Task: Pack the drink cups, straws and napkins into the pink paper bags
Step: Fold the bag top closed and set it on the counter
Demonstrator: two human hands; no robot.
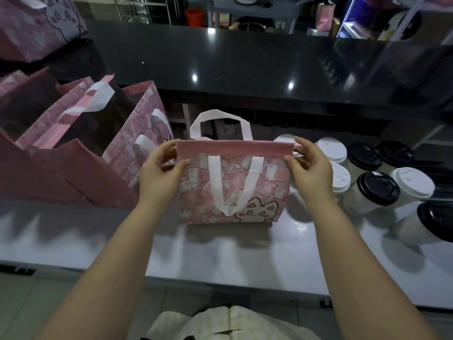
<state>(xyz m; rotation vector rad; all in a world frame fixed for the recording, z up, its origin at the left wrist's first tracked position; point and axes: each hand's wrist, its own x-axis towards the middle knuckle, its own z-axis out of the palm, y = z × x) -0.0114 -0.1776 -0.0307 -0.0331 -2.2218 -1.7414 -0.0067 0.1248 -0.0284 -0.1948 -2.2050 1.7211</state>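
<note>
Left: open pink bags (127, 133) crowd the counter's end, insides dark, contents unreadable; left hand (159, 173) pinches the left end of the folded-over rim of the cat-print pink bag (232, 192), centre, upright, contents hidden; right hand (311, 168) pinches the right end; lidded cups (378, 188) cluster right; bare white counter (220, 253) along the near edge.

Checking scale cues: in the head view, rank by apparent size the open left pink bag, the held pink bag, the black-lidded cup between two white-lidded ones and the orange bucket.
1. open left pink bag
2. held pink bag
3. black-lidded cup
4. orange bucket, smallest here but far back, so true size unsure.
</note>
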